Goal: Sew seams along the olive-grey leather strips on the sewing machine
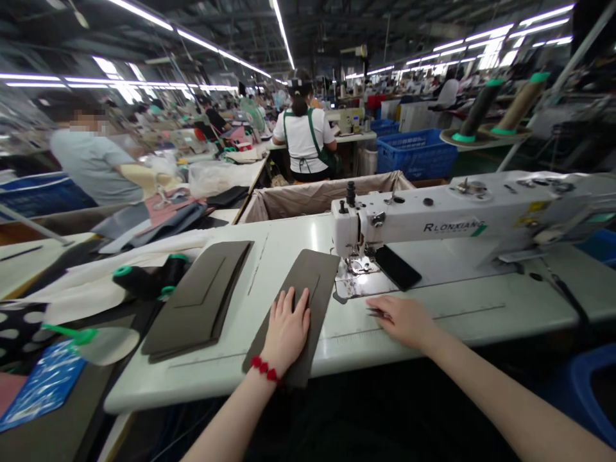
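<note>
The left hand (286, 330) covers the near middle of the grey fabric panel (308, 282). The small tool under the right hand (404, 321) is mostly hidden. The blue bin (590, 391) is cut off at the right edge.

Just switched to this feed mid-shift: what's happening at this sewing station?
A person sits at a white sewing machine. The left hand lies flat on a dark grey fabric piece that reaches toward the needle. The right hand rests on the table, holding a small dark tool. A stack of similar pieces lies to the left.
</note>
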### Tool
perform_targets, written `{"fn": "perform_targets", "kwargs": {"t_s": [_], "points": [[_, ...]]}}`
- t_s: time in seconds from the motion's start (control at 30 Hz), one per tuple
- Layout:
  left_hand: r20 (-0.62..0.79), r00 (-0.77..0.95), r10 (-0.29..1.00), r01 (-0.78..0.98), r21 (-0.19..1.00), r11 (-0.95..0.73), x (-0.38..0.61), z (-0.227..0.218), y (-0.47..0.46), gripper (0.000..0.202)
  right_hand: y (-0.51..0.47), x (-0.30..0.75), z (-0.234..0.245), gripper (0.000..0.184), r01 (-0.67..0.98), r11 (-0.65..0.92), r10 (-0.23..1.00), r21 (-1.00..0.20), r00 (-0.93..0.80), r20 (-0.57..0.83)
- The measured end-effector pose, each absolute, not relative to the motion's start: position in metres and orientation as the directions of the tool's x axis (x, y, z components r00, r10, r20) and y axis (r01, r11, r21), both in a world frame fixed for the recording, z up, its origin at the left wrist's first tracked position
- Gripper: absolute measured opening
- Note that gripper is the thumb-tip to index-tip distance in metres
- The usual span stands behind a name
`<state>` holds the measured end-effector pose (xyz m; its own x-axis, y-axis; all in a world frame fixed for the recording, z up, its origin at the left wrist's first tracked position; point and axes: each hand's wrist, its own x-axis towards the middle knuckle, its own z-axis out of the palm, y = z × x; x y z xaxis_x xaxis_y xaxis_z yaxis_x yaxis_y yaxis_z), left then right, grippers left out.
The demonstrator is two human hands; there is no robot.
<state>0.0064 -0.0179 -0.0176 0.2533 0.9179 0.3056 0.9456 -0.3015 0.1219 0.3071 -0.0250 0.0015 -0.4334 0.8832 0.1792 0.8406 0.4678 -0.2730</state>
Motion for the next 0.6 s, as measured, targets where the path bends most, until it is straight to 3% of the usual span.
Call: {"fn": "perform_targets", "kwargs": {"t_s": [0.13, 0.23, 0.3, 0.4, 0.6], "points": [[0.245, 0.237, 0.940, 0.942, 0.178, -0.284, -0.015, -0.026, -0.076, 0.048, -0.054, 0.352, -0.007, 0.036, 0.885, 0.267, 0.942, -0.381, -0.157, 0.297], [0.221, 0.352, 0.910, 0.892, 0.216, -0.397, -0.017, -0.019, -0.087, 0.040, -0.063, 0.373, -0.007, 0.028, 0.881, 0.124, 0.947, -0.456, 0.032, 0.319], [0.196, 0.462, 0.865, 0.838, 0.223, -0.498, -0.012, -0.010, -0.079, 0.033, -0.071, 0.372, -0.003, 0.024, 0.867, 0.081, 0.962, -0.491, 0.061, 0.266], [0.142, 0.579, 0.803, 0.771, 0.223, -0.596, -0.002, 0.001, -0.061, 0.037, -0.091, 0.355, 0.002, 0.024, 0.846, 0.058, 0.989, -0.529, 0.023, 0.144], [0.111, 0.605, 0.788, 0.759, 0.218, -0.614, 0.031, 0.012, -0.057, 0.045, -0.143, 0.327, -0.006, 0.025, 0.782, 0.006, 1.000, -0.624, -0.003, 0.006]]}}
